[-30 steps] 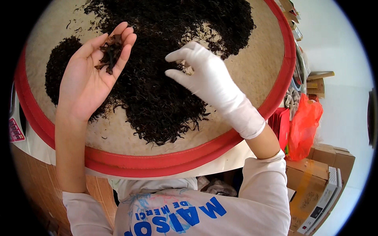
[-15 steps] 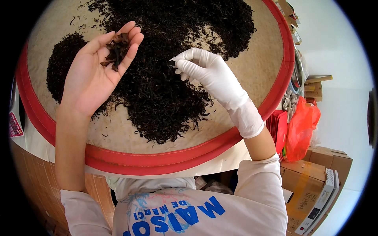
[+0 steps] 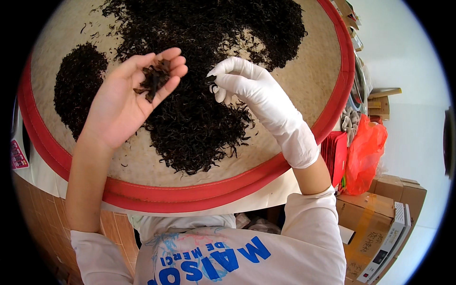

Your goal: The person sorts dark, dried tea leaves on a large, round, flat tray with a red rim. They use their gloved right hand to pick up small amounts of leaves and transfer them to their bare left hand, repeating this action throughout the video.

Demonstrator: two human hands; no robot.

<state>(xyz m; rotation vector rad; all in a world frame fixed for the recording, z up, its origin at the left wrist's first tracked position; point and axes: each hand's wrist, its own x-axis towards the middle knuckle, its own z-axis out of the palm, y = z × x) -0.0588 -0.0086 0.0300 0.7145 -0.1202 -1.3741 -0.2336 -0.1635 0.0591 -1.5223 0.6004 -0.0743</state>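
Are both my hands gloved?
No, the right hand wears a white glove, while the left hand, cupping dark leaves, is bare.

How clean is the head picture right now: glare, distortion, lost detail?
Head view: corners black from the fisheye; at right, the wall is bright and washed pale; at lower left, the floor is dimmer. Head view, middle: the dark leaf heap swallows fine detail, while the gloved right hand reads bright, its finger outlines clear.
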